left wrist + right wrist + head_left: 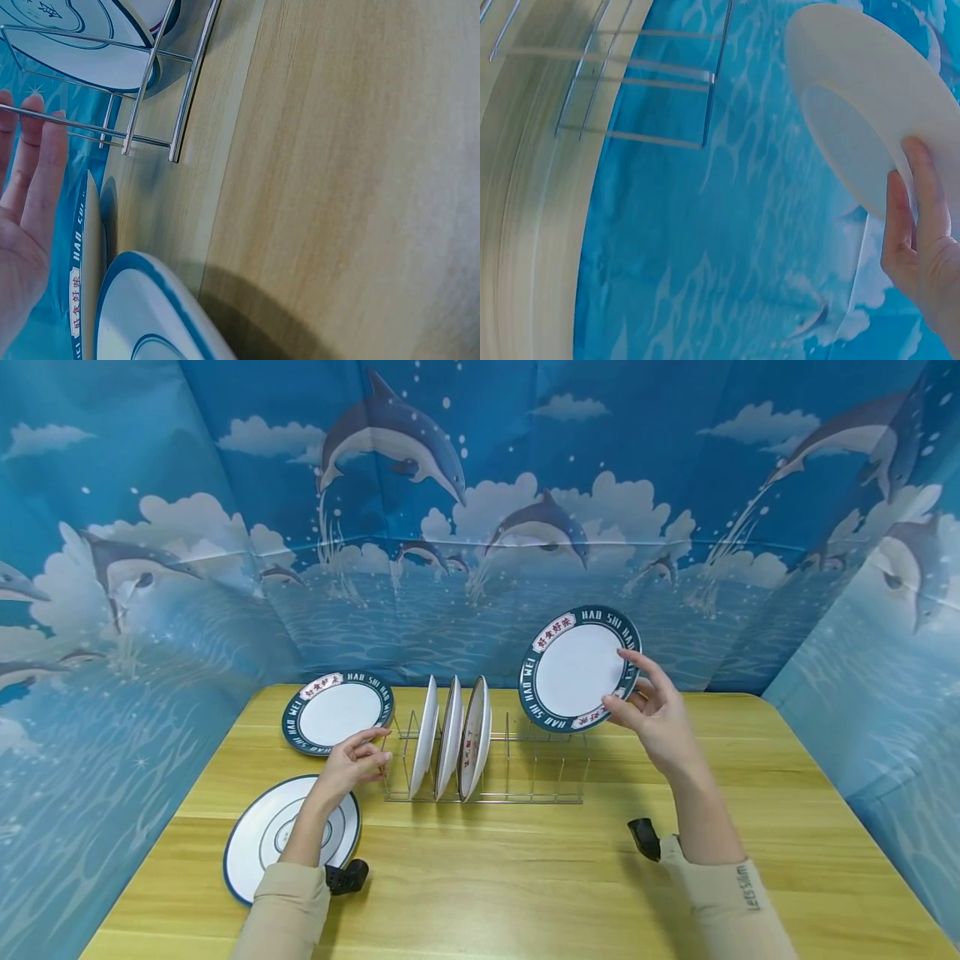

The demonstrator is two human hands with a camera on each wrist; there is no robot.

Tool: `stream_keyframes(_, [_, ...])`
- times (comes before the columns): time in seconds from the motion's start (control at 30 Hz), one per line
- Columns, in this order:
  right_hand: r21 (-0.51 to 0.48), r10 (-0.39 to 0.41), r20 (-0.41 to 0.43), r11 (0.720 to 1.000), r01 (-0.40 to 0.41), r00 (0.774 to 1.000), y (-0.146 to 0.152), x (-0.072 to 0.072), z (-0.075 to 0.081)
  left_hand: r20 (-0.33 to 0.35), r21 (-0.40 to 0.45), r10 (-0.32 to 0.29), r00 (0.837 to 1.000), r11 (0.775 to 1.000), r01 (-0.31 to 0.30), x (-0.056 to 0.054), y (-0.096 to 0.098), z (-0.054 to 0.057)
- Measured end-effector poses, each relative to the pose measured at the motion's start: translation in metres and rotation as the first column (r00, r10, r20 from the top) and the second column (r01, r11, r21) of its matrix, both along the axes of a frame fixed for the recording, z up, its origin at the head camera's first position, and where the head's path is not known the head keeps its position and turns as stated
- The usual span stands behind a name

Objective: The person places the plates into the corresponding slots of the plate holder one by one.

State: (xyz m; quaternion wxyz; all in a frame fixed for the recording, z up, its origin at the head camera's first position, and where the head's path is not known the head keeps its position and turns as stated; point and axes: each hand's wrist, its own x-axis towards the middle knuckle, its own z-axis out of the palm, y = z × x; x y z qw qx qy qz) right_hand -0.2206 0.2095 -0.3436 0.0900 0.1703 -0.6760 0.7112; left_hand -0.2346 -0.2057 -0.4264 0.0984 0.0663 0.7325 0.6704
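My right hand [660,718] pinches a white plate [581,668] with a dark green lettered rim by its right edge, raised above the right part of a wire dish rack [525,801]. Its plain white underside shows in the right wrist view, fingers [926,184] against it. Three plates stand upright in the rack's left half, the rightmost plate [476,739] showing red characters. At the rack's left end is my left hand [352,764], its fingers nearly straight beside the end wires in the left wrist view; whether they touch the wire I cannot tell.
A second green-rimmed plate [341,714] lies at the back left of the wooden table [510,885]. Nearer the front left lies a white plate [255,839] with a blue rim and rings, partly under my left forearm. A dolphin-printed backdrop [480,577] rises behind the table.
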Motion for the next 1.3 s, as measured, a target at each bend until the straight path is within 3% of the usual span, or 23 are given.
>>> stream_keyframes(0.4, [0.263, -0.021, -0.057, 0.964, 0.035, 0.998, -0.032, 0.006, 0.0, 0.001, -0.005, 0.004, 1.0, 1.0, -0.004, -0.001, -0.001, -0.001])
stream_keyframes(0.97, [0.433, -0.032, -0.074, 0.899, 0.061, 0.997, -0.076, 0.012, -0.005, 0.009, 0.03, -0.008, 1.0, 1.0, 0.008, -0.001, -0.001, -0.002])
stream_keyframes(1.3, [0.456, -0.072, -0.047, 0.886, 0.086, 0.996, -0.093, 0.017, -0.008, 0.006, 0.008, -0.004, 1.0, 1.0, 0.004, 0.0, 0.0, 0.0])
